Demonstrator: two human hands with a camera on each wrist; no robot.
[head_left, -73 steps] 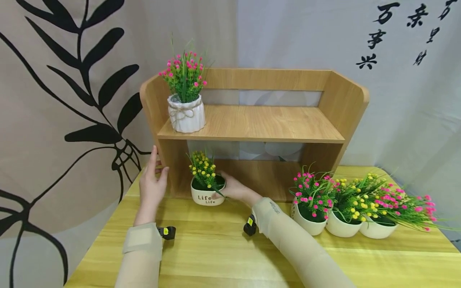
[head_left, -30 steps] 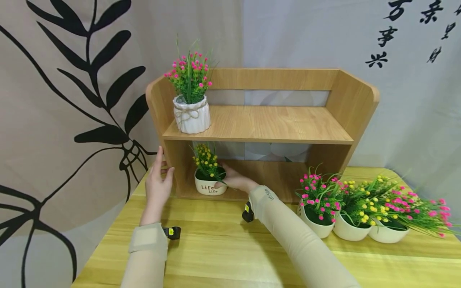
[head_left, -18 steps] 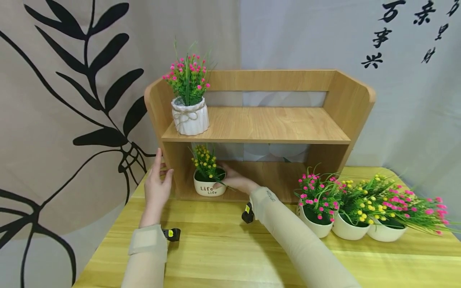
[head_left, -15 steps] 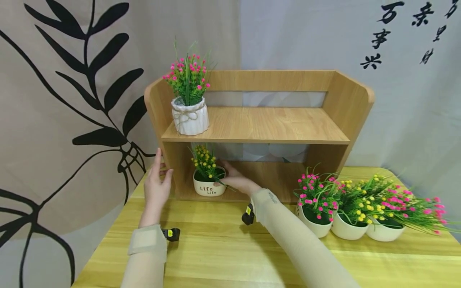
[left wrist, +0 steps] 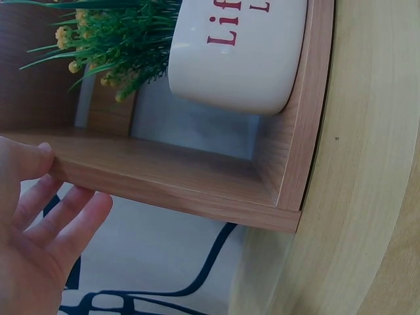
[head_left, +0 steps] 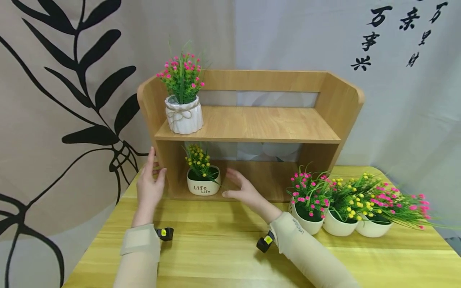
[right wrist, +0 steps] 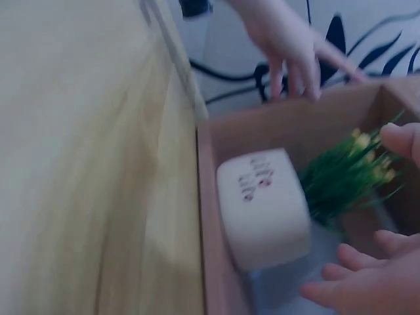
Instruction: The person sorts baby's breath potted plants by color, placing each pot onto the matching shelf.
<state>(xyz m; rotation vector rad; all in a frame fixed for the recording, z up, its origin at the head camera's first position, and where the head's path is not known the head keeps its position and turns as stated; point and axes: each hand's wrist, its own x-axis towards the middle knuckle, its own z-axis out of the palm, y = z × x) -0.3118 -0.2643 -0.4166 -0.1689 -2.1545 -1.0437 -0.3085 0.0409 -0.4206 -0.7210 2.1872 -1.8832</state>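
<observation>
Pot upright, "Life" label forward

Right hand: off the yellow-flower pot, drawn back toward the shelf's front edge, fingers spread, holding nothing. Pot: moved from tabletop onto the lower shelf, standing free.

A staged home-decor corner: a wooden shelf unit stands on a yellow wood-grain bench, with small potted artificial flowers, before fabric backdrops printed with black leaves and calligraphy.
</observation>
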